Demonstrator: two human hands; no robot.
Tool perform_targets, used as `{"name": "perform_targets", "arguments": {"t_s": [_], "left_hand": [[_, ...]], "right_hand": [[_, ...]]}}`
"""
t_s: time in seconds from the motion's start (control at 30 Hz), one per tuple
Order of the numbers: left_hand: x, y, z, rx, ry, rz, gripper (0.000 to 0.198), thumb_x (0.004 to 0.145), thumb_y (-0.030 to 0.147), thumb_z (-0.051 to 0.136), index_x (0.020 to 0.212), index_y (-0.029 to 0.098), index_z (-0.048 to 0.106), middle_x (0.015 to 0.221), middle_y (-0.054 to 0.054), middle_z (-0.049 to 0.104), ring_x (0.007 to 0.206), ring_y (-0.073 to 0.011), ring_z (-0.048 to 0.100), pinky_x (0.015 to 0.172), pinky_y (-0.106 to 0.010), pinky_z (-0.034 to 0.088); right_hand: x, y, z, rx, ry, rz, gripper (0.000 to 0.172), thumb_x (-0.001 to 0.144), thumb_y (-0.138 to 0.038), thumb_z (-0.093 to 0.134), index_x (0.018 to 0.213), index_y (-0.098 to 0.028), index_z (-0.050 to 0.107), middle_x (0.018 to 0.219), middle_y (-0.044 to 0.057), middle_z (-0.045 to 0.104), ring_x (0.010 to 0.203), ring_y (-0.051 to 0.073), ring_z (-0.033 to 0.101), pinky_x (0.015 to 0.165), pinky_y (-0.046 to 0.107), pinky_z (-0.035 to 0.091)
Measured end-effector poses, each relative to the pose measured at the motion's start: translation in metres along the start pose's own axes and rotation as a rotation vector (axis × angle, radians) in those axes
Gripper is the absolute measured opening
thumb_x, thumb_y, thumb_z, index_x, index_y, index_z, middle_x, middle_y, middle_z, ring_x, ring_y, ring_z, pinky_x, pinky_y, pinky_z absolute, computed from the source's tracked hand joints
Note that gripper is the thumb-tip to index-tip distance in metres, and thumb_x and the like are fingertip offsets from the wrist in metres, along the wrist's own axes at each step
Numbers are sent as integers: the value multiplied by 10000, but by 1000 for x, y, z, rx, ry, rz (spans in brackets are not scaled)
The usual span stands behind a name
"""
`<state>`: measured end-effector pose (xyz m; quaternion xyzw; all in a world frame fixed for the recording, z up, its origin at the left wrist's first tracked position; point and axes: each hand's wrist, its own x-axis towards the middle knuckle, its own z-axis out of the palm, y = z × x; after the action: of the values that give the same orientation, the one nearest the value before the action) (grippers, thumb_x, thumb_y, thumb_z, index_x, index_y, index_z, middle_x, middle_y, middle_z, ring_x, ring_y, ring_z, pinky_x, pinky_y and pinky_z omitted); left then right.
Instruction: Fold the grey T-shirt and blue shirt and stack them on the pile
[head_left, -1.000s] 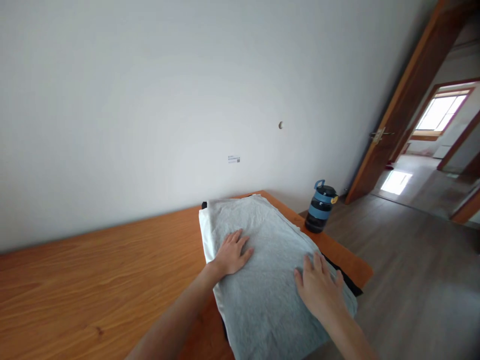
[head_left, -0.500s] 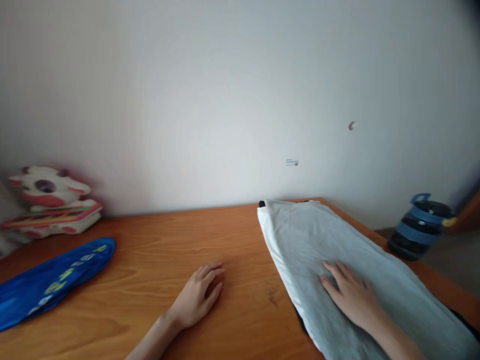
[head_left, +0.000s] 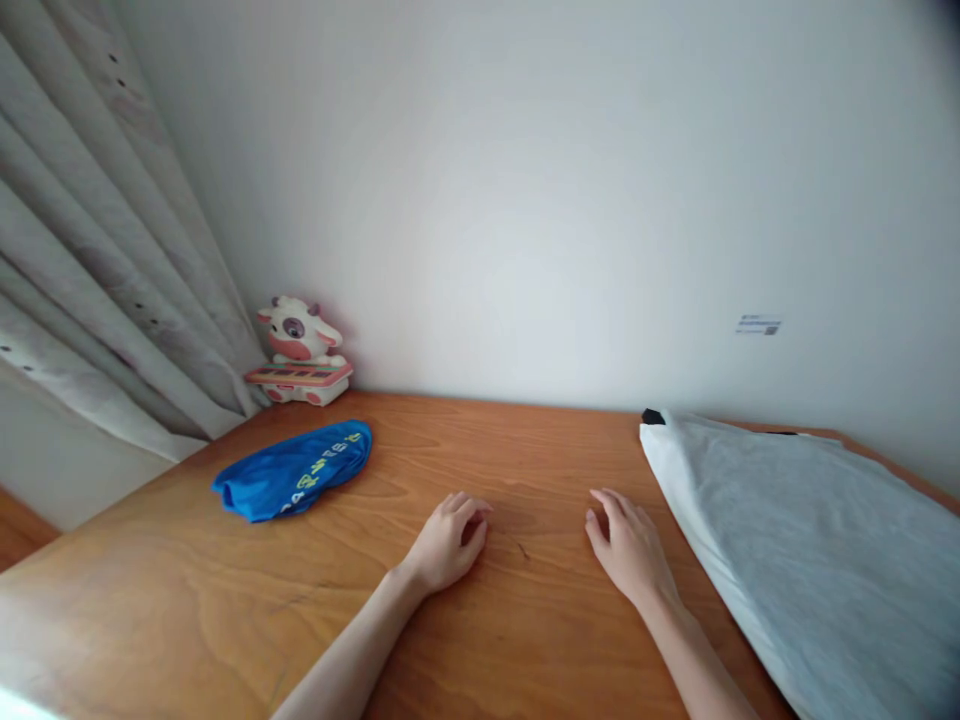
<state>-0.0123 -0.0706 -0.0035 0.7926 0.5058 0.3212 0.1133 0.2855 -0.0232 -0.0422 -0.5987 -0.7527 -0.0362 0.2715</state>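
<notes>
Both hands have come off the folded grey cloth (head_left: 817,560) since the earlier frames, and the view has swung leftward, bringing a curtain and toys into sight. That cloth now lies just to the right of the right hand (head_left: 628,545), close but apart from it, its long axis running from the far edge of the wooden table (head_left: 187,600) back toward the person's right side; a dark layer peeks out at its far corner. The right hand is clearly the nearer one to it, resting palm down on the bare wood with fingers loosely spread and holding nothing. The left hand (head_left: 446,540) rests a little to its left, also palm down, fingers lightly curled and empty. Farther left and beyond the left hand lies a crumpled blue garment (head_left: 296,480) with yellow lettering, well apart from both hands. Behind that, against the wall, stands a small cow toy (head_left: 298,350) beside the grey curtain (head_left: 97,300).
</notes>
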Motion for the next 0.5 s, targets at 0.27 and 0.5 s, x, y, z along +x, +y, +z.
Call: {"name": "perform_targets", "arguments": {"t_s": [0.27,0.5], "left_hand": [[-1,8,1,104,-101,34,269,924,176,513,1102,259,696,1201,-78,709,1119,-243,643,985,-411,499],[0,-15,-14,263,81,-110,250,911,218,577,1128,242,700,1249,-90,689,1130,-251,626,1011,-409,494]], "right_hand": [[-9,-17,-3,351,-37,-156,325,980,-336,445,1187,-212,664,1271,122,684,1212,257,624,1089,442,471],[-11,-19,-7,562,-13,-100,279,947,-422,491,1064,-261,687,1126,123,713,1043,265,688,911,414,574]]}}
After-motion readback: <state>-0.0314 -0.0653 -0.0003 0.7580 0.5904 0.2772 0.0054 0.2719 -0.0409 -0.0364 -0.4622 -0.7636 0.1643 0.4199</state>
